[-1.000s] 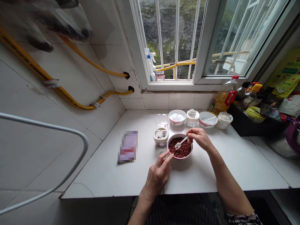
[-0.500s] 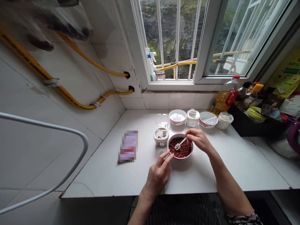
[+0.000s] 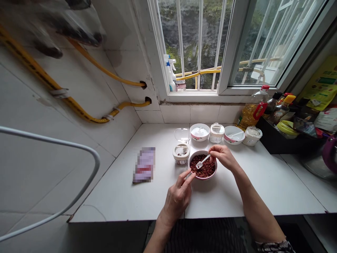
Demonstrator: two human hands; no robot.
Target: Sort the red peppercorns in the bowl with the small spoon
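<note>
Still, right fingers (image 3: 213, 150) are pinching the spoon (image 3: 203, 161), covering its handle end. Parted left fingers (image 3: 186, 181) are touching the bowl (image 3: 205, 179).

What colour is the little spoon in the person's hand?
The spoon is white, seen best in the head view.

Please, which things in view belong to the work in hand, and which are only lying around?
Probably part of it:
white spoon, in the right hand
bowl of apparent peppercorns, left hand at its rim
open jar beside the bowl

Probably just there:
cooking oil bottle
yellow-capped bottle
spray bottles at the window
</note>
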